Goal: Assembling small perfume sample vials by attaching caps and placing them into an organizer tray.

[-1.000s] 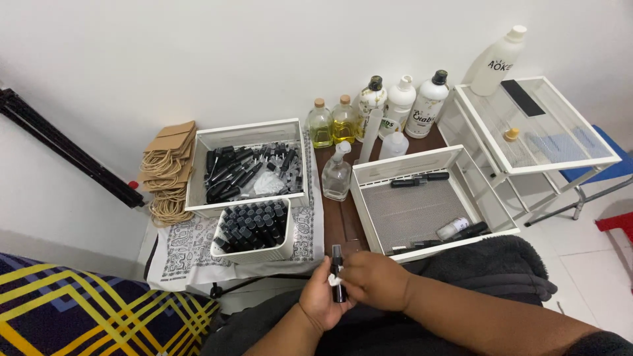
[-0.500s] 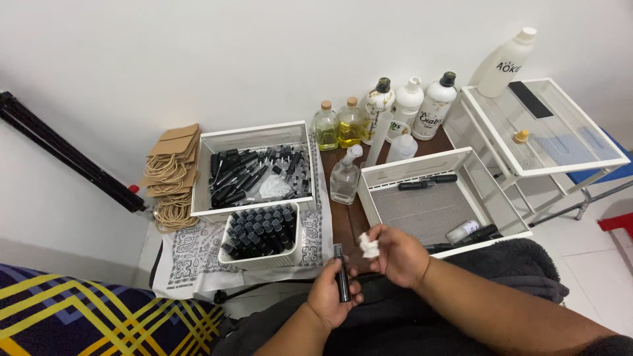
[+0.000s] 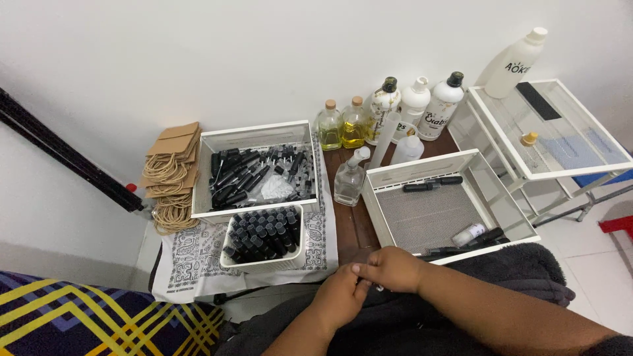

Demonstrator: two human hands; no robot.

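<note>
Here both hands (image 3: 369,280) hide a small, barely visible item.

Against the wall: brown paper bags (image 3: 173,155), two bottles of yellow liquid (image 3: 343,123) and three white bottles (image 3: 417,102). Nearer, a white tray of black pump tops (image 3: 256,173), a small basket of black vials (image 3: 262,235) and a clear spray bottle (image 3: 348,179). To the right, a white mesh tray (image 3: 432,212) beside a white wire rack (image 3: 550,128).

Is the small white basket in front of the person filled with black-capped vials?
Yes, the small white basket is packed with upright black-capped vials, standing on the patterned cloth.
</note>
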